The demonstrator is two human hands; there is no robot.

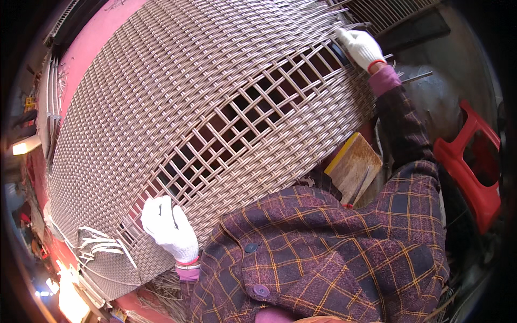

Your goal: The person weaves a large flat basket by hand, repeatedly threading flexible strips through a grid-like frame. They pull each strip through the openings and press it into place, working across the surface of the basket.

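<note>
A large woven wicker panel [177,97] of grey-beige strands spreads in front of me, with a band of open lattice [247,116] running slantwise from lower left to upper right. My left hand [169,229], in a white knitted glove, rests at the lower left end of this band, fingers bent together on the weave. What its fingertips hold is hidden. At the upper right edge of the panel my right hand [361,47], gloved the same way, has its fingers closed around a wicker strand [356,25] among the loose ends there.
A tuft of pale loose strands [102,242] sticks out at the panel's lower left. A wooden board with a yellow edge [355,167] lies near my right elbow. On the far right stands a red plastic stool [474,161]. A bright lamp [26,145] shows at the left.
</note>
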